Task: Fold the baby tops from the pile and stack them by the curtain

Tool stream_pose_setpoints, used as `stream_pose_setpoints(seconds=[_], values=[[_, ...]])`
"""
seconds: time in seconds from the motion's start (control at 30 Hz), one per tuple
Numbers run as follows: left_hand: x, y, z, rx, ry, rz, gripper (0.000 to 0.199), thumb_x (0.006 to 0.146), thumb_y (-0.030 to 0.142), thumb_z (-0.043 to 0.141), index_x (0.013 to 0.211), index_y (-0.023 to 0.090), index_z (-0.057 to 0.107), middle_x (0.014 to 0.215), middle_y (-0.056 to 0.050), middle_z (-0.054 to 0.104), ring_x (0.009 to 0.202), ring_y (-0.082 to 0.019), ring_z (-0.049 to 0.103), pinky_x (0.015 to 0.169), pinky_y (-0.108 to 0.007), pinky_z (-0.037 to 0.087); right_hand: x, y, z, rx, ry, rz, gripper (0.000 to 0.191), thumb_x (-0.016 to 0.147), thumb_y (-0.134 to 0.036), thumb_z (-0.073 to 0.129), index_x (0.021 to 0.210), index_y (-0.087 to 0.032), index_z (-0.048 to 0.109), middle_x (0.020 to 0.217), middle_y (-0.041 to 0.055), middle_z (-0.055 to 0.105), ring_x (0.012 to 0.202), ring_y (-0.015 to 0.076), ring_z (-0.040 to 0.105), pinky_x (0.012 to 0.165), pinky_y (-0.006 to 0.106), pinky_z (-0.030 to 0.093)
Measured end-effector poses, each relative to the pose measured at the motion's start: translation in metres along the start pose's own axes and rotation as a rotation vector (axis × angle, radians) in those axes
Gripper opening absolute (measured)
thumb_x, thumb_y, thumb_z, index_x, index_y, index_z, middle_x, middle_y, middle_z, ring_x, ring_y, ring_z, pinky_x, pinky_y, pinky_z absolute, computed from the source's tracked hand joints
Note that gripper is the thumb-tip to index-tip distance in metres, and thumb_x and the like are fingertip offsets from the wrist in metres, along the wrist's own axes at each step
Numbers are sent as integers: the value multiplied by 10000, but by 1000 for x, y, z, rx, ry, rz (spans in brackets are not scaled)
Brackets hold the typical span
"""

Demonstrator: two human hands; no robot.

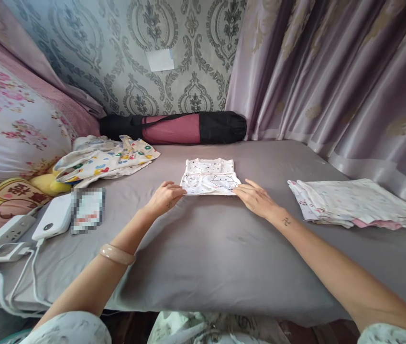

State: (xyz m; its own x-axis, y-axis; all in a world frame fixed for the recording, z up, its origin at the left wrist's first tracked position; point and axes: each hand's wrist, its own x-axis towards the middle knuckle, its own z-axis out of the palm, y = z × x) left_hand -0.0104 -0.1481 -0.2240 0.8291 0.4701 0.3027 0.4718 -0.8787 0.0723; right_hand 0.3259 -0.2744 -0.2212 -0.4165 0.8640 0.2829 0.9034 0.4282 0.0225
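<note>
A small white printed baby garment, folded into a rough rectangle, is on the grey sheet in front of me. An outlined animal drawing shows on its right half. My left hand pinches its near left corner, fingers closed on the cloth. At the near right corner, my right hand grips the edge between thumb and fingers. The near edge looks slightly raised from the sheet. To the right lies a stack of folded clothes, pale with a pink layer low down.
Crumpled patterned clothes lie at the back left. A power bank, a power strip with cables, and a blurred packet sit at the left. A black and red rolled bag rests along the wall; curtains hang at right.
</note>
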Motion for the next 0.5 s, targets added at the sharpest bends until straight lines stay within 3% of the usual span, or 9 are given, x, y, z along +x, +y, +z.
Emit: stream_pose_setpoints(seconds=[0.33, 0.5], values=[[-48, 45, -23, -25, -11, 119, 302, 1001, 226, 369, 1103, 224, 652, 1059, -66, 736, 1064, -190, 660, 1036, -409, 374, -41, -42, -25, -123, -6, -120, 434, 900, 14, 353, 1118, -180, 674, 1121, 86, 707, 1085, 195, 629, 1127, 476, 357], [-54, 51, -19, -30, 69, 79, 286, 1005, 204, 378, 1146, 204, 627, 1059, -67, 739, 1002, -175, 681, 974, -383, 410, -46, -45, -25, -134, 26, -135, 454, 901, 6, 399, 1244, -194, 619, 1079, 62, 717, 1042, 180, 643, 1094, 469, 404]])
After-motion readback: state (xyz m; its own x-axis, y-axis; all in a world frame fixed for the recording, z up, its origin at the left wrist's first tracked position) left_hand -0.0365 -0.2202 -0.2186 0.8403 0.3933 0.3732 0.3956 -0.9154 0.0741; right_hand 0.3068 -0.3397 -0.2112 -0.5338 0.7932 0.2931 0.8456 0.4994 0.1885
